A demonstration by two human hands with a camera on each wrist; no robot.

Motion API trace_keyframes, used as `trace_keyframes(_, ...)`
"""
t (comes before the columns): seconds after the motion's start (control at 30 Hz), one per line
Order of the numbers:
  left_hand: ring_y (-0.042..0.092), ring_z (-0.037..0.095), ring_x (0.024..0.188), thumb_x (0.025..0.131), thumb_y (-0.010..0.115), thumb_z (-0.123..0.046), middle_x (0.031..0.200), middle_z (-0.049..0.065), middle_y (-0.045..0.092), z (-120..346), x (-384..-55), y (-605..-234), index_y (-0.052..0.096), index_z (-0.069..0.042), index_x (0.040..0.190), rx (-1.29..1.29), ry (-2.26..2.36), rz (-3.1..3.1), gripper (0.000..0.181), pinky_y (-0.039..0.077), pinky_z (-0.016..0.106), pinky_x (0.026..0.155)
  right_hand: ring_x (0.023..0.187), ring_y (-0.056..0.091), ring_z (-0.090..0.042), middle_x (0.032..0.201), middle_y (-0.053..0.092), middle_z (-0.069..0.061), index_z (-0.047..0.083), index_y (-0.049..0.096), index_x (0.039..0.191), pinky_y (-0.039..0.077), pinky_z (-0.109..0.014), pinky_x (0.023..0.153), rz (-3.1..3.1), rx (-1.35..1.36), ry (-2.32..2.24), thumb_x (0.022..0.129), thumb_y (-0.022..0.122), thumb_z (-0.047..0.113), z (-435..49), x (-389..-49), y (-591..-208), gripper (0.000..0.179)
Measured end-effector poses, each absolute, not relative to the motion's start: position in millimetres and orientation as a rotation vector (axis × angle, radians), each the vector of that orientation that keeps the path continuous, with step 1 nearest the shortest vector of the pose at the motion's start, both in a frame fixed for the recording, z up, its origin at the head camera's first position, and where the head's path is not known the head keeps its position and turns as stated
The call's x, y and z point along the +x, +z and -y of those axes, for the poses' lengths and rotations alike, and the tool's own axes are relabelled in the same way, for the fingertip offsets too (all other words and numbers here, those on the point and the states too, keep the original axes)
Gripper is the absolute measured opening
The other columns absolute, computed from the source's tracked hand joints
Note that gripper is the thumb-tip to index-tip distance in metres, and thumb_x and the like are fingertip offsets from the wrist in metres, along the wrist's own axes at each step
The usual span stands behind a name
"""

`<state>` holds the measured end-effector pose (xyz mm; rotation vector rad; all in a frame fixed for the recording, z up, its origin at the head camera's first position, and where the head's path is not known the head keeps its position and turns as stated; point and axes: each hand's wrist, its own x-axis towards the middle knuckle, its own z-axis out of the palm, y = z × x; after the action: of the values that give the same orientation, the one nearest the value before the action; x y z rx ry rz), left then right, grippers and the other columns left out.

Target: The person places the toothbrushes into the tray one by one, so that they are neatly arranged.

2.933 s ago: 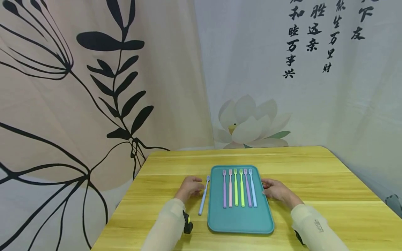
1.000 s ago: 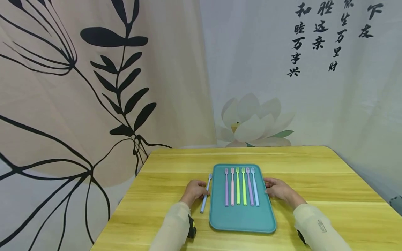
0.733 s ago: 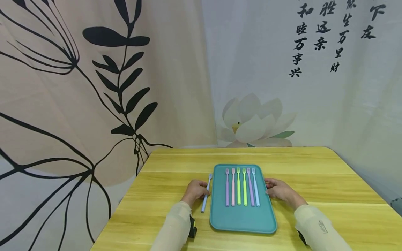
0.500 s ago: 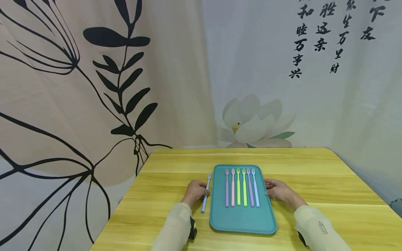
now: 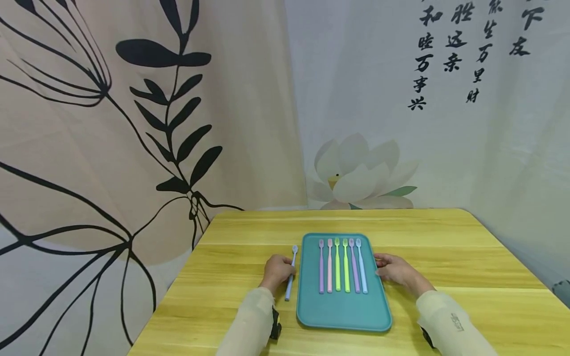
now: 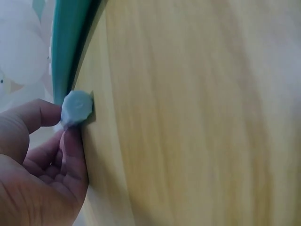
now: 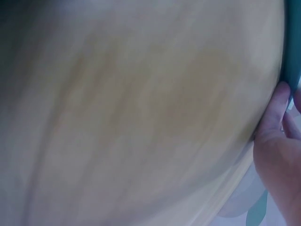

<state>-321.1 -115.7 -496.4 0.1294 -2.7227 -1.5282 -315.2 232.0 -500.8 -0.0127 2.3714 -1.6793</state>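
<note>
My left hand pinches a light blue toothbrush between thumb and fingers, just left of a teal tray. The brush's head points away from me. In the left wrist view the rounded handle end of the toothbrush faces the camera, close to the tabletop. Several toothbrushes lie side by side in the tray: purple, pink, yellow-green, another purple and light blue. My right hand touches the tray's right rim with its fingertips; the right wrist view shows its fingers against that side.
The yellow wood-grain table extends around the tray on every side. Behind it hangs a pale cloth printed with dark plants, a lotus and writing. Dark wrist devices sit at both sleeves.
My left hand, first beside the toothbrush, has closed its fingers on it, and the brush has since shifted slightly left. My right hand stays at the tray's rim.
</note>
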Motion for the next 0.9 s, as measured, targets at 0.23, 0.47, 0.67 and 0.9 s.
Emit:
trace_keyframes(0.23,0.063,0.017,0.062,0.077,0.071,0.003,0.083,0.012,0.068,114.3,-323.9,-496.9,0.072,0.009,0.101,0.158,-1.556,2.698,0.025,0.055,0.029,0.057,0.109,0.054,-0.03,0.126,0.05,-0.025,-0.012,0.036,0.146,0.053,-0.035,0.087,-2.373,-0.005,-1.677,0.09,0.061,-0.006,-231.7,-316.8,-500.7,0.061)
trace_keyframes(0.47,0.06,0.017,0.066,0.076,0.071,0.0,0.083,0.01,0.069,119.6,-328.1,-497.3,0.075,0.006,0.097,0.169,-1.613,2.697,0.022,0.05,0.028,0.057,0.106,0.053,-0.029,0.124,0.05,-0.024,-0.012,0.035,0.146,0.053,-0.034,0.085,-2.351,-0.01,-1.691,0.09,0.061,-0.007,-232.6,-318.3,-502.3,0.062)
trace_keyframes(0.67,0.056,0.016,0.065,0.073,0.067,0.001,0.081,0.007,0.067,127.0,-328.1,-494.5,0.075,0.007,0.094,0.179,-1.726,2.639,0.023,0.047,0.027,0.056,0.108,0.053,-0.029,0.126,0.049,-0.024,-0.012,0.035,0.147,0.054,-0.035,0.085,-2.338,-0.001,-1.693,0.09,0.061,-0.007,-231.7,-318.0,-502.4,0.063)
trace_keyframes(0.9,0.052,0.014,0.065,0.075,0.063,0.003,0.076,0.005,0.062,131.4,-328.4,-492.3,0.072,0.012,0.093,0.187,-1.878,2.529,0.022,0.045,0.024,0.057,0.109,0.054,-0.031,0.125,0.05,-0.025,-0.013,0.036,0.146,0.054,-0.037,0.087,-2.357,-0.004,-1.68,0.09,0.062,-0.007,-230.9,-317.3,-500.0,0.062)
